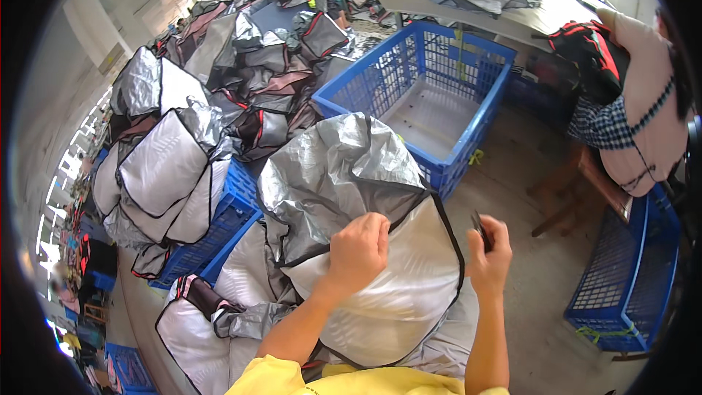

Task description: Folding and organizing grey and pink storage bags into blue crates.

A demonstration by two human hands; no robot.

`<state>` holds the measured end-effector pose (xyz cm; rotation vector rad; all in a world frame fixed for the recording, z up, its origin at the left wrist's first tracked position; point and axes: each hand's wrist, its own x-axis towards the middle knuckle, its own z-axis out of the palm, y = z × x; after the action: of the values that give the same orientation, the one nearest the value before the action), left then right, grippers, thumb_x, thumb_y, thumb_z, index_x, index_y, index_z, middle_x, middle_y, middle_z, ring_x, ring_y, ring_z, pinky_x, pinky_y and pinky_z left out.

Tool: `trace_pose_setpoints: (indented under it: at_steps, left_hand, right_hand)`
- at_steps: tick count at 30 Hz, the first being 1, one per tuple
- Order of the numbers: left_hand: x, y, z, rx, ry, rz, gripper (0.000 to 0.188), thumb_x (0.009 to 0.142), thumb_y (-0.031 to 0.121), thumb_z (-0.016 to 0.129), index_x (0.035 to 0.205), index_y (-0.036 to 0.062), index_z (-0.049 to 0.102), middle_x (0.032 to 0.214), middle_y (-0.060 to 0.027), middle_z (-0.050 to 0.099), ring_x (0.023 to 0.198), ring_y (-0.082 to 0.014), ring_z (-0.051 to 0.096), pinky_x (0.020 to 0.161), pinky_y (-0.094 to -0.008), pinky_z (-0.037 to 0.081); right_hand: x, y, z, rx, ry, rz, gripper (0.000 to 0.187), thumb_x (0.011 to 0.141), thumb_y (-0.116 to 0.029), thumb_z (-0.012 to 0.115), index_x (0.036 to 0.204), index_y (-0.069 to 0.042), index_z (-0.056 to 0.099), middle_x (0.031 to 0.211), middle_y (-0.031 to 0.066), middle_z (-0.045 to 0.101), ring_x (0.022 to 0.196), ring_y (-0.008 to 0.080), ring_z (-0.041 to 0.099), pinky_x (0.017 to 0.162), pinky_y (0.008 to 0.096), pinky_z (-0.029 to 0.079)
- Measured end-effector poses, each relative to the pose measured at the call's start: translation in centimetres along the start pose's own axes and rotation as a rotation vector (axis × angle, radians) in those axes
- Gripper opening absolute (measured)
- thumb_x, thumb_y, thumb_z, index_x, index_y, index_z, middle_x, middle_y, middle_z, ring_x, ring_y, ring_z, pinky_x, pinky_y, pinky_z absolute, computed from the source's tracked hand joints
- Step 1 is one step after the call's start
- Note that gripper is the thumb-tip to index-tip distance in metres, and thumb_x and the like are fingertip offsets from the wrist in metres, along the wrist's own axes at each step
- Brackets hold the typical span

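Before me lies a sewn insulated piece, its silver foil lining (329,168) at the far side and a quilted white panel (395,285) with black edge binding nearer me. My left hand (357,252) is closed over the piece, fingers pinched at the border between foil and white panel. Whether a thread or an edge is inside that pinch cannot be made out. My right hand (490,256), just off the piece's right edge, is closed round small dark thread snips (479,228) with the tips pointing up and away.
A blue plastic crate (468,150) stands beyond the piece. To the left, another blue crate (238,194) bears stacked white-and-silver pieces (164,164). Heaps of similar pieces (270,66) lie behind. A person (647,102) sits at right near a blue crate (629,278); a white table (417,0) is at the back.
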<state>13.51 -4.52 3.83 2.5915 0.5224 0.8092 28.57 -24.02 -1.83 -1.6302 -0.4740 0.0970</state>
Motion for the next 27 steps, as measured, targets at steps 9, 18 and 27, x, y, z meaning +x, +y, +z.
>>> trace_pose_setpoints:
  at_steps: [9, 18, 27]
  left_hand:
    - [-1.3, 1.1, 1.0, -0.049, 0.018, 0.000, 0.010, 0.101, 0.014, 0.063, 0.099, 0.0045, 0.063, 0.080, -0.0121, 0.069, 0.075, -0.0332, 0.071, 0.064, -0.0442, 0.054]
    - [-1.6, 0.5, 0.3, -0.453, -0.187, -0.412, 0.033, 0.101, 0.036, 0.071, 0.106, 0.0042, 0.065, 0.082, -0.0120, 0.073, 0.074, -0.0337, 0.072, 0.065, -0.0447, 0.055]
    - [1.4, -4.4, -0.9, 0.172, -0.105, -0.182, 0.038, 0.099, 0.034, 0.071, 0.085, 0.0027, 0.056, 0.078, -0.0252, 0.061, 0.077, -0.0500, 0.061, 0.066, -0.0563, 0.044]
  right_hand:
    - [5.6, -3.9, 5.7, -0.222, -0.407, -0.054, 0.044, 0.079, -0.016, 0.088, 0.117, -0.001, 0.072, 0.094, 0.0070, 0.072, 0.081, 0.0137, 0.064, 0.076, 0.0310, 0.053]
    - [2.4, -1.9, 6.4, -0.077, -0.313, 0.038, 0.032, 0.084, -0.010, 0.082, 0.114, -0.003, 0.072, 0.087, -0.0008, 0.069, 0.071, 0.0056, 0.057, 0.066, 0.0256, 0.050]
    - [-0.9, 7.4, -7.6, -0.061, -0.043, 0.129, 0.014, 0.099, -0.012, 0.075, 0.106, -0.001, 0.075, 0.084, -0.0012, 0.068, 0.076, 0.0068, 0.056, 0.070, 0.0265, 0.049]
